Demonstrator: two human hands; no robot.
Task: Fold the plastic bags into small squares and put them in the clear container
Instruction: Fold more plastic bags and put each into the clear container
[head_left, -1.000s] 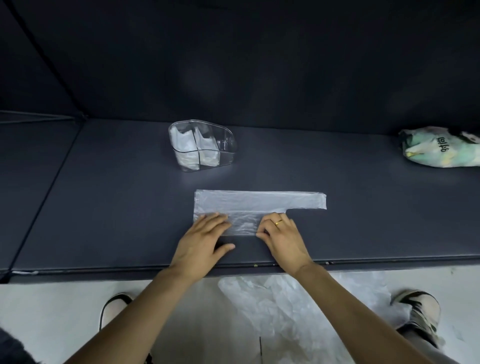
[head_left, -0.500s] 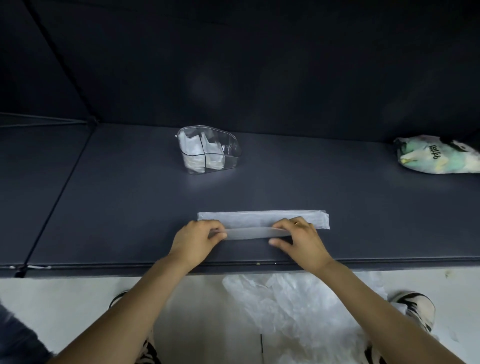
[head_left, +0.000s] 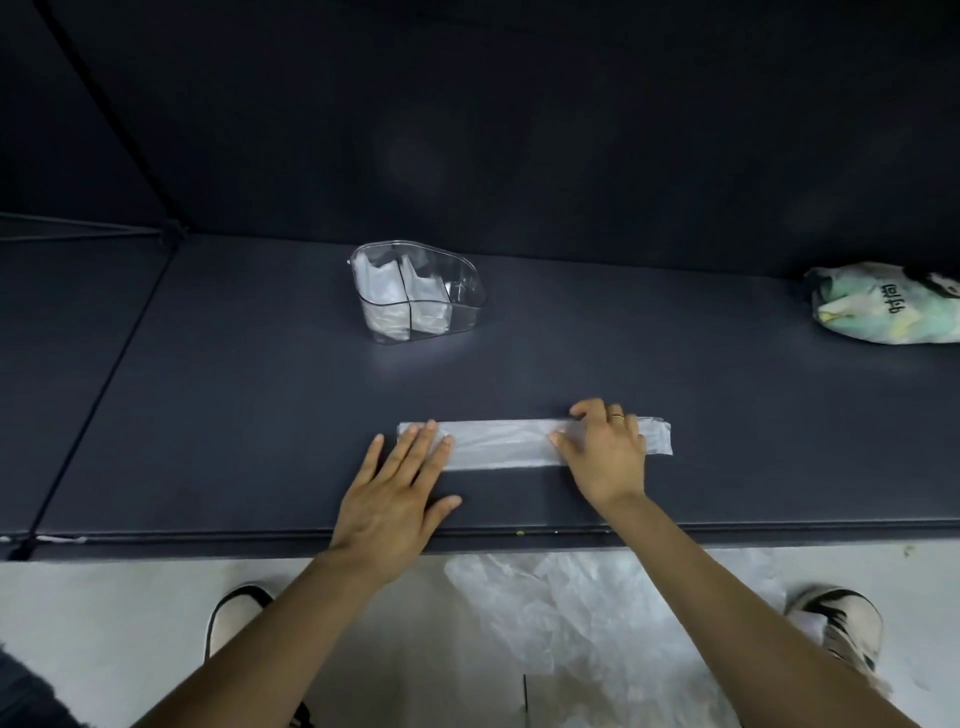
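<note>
Down on the dark table (head_left: 234, 415), near its front edge, the bag (head_left: 501, 442) lay folded into a long flat strip. The left hand (head_left: 397, 488) was spread flat, straight fingers pressing the strip's nine o'clock end. The right hand (head_left: 605, 452), a ring (head_left: 616, 416) on one finger, lay over the three o'clock part with fingers slightly bent, pressing rather than grasping. At twelve o'clock from the strip, well apart, stood the container (head_left: 462, 291), folded bags in two compartments. More plastic (head_left: 597, 623) lay on the floor.
</note>
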